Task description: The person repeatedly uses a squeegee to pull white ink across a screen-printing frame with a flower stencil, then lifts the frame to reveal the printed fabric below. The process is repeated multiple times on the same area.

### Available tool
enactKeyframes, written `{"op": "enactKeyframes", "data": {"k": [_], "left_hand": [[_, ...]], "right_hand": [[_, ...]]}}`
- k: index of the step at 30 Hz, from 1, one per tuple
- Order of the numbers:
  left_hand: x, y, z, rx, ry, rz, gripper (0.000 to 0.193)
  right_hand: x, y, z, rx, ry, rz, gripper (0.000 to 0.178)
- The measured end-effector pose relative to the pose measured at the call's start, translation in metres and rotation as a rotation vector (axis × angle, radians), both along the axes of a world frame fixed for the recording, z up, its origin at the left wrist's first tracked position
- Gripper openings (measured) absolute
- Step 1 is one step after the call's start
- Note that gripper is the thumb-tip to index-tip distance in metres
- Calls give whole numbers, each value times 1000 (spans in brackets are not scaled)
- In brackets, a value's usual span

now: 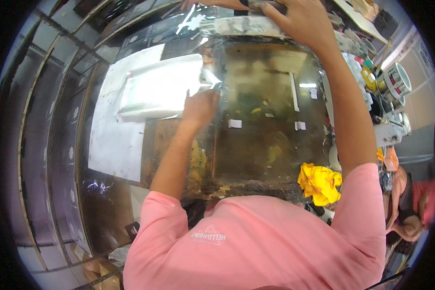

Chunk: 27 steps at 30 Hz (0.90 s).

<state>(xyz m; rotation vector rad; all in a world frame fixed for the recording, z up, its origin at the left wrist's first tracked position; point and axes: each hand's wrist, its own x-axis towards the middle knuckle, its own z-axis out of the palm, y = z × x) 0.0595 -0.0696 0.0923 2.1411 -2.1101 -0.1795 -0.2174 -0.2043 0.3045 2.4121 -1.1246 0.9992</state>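
Observation:
My left hand (201, 107) reaches over the table to the right end of a shiny, plastic-wrapped white stack (162, 84). Its fingers look closed on the loose clear plastic (209, 79) at that end, with one finger stretched out along the stack. At the far edge, my right hand (295, 19) is cut off by the top of the view. Its thumb bends over a greyish edge above the stained far bar (246, 27) of a printing frame; what the fingers hold is hidden. Between my arms lies the frame's brownish, glossy panel (261, 154).
White paper (113, 130) lies under the stack. Small white tabs (235, 123) and a narrow white strip (294, 92) are on the panel. A crumpled yellow cloth (320, 184) sits near my right elbow. Cans (397, 79) stand at right; metal rack bars (48, 130) run along the left.

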Motion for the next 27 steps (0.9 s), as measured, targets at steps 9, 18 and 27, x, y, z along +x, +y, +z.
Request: {"op": "enactKeyframes", "data": {"k": [9,18,27], "left_hand": [[-160,-2,-82,-120,35,-397,113],[-215,-9,-90,-242,55,-445,120],[-215,-6,-85,-282,118,-473,117]], "right_hand": [[-4,-2,-10,-8,-39,59,52],[-3,-11,-5,-12,-45,45,57],[0,-12,0,18,-22,7,60]]}}
